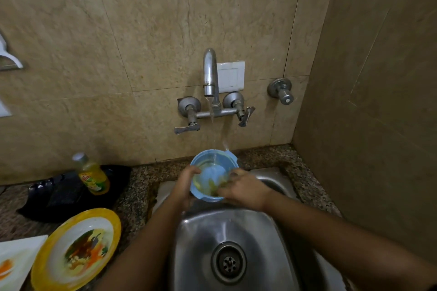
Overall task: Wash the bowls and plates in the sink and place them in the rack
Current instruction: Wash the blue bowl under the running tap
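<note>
While tap water (211, 109) runs into it, the blue bowl (212, 167) is gripped at its rim by the left hand (185, 184) over the sink (260, 243), a greenish pad (214, 188) being pinched inside by the right hand (244, 190).

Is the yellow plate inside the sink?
No, the yellow plate lies on the counter, left of the sink.

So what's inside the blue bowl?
Water from the tap pours into the blue bowl, and the right hand holds a yellow-green scrubber inside it. The hand covers part of the bottom, so anything under it is hidden.
</note>
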